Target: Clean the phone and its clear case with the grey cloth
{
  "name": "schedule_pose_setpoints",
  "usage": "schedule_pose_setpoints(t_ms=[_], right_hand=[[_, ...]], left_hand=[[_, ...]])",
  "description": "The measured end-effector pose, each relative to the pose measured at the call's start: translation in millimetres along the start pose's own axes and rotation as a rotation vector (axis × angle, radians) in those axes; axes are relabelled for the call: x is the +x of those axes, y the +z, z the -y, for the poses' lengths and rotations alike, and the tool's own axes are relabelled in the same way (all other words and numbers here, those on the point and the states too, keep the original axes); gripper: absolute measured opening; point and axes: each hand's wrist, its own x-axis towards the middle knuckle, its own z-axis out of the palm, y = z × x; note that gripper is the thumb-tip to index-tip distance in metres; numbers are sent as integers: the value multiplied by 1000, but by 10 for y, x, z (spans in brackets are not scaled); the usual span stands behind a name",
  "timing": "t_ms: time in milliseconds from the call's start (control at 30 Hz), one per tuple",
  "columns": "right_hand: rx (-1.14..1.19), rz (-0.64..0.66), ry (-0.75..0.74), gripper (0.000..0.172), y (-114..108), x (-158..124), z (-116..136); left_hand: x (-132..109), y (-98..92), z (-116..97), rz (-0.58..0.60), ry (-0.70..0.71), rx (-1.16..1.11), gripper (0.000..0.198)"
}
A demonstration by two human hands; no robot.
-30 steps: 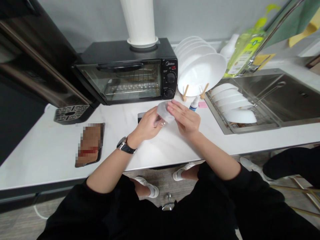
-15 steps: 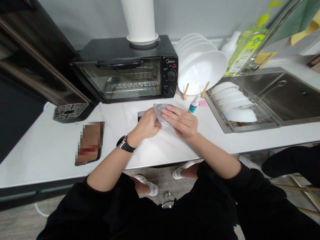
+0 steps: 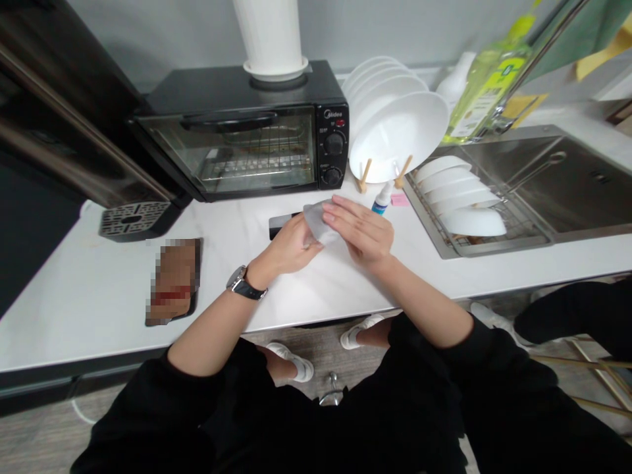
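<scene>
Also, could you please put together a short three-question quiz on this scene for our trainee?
1. Multiple choice: What does the right hand hold up against the left hand?
A) a green bottle
B) a thin, pale sheet
C) a white plate
2. True or false: A white pot stands on top of the black oven.
3. Short answer: On which side does the person wear the watch?

Key:
1. B
2. True
3. Left
</scene>
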Motion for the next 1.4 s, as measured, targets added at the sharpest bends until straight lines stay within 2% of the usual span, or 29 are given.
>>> schedule_pose_setpoints(t_ms=[100,200,367,467,533,600,667,767,967,1100,1167,1300,1333,1400], right_hand=[[36,-82,38,45,34,28,-59],[-7,-67,79,41,20,43,-57],[-98,-60,187,38,-26,61,-4],[-151,43,317,38,-13,62,-1],[-187,122,388,39,-1,65,-10],[-220,206,446,38,-7,76,-19],[-249,296,501,36,-42,96,-18],[-297,428,577,35,-130,122,21],[-494,593,771,37,-265,80,260],[-627,784,779,42,-300,45,430],[-629,851,753,43,-327,22,461],[-374,925,741,43,-402,-64,379],[-257,895,771,46,-420,-94,338],[12,744,888,58,-452,-159,257]], left_hand=[[-4,-21,-70,6,-21,-37,39],[1,-48,-146,60,-102,-144,39],[59,-153,-205,203,-289,-583,39],[113,-225,-189,359,-471,-788,47],[136,-257,-152,430,-618,-830,50],[143,-281,-99,425,-730,-812,52],[137,-304,-46,404,-783,-780,53],[121,-326,3,420,-790,-807,58],[107,-226,43,568,-860,-997,89],[77,-151,82,571,-859,-833,75],[60,-135,101,610,-835,-761,66],[52,-124,124,685,-775,-691,54],[57,-125,127,697,-744,-682,51],[70,-132,132,716,-665,-670,45]])
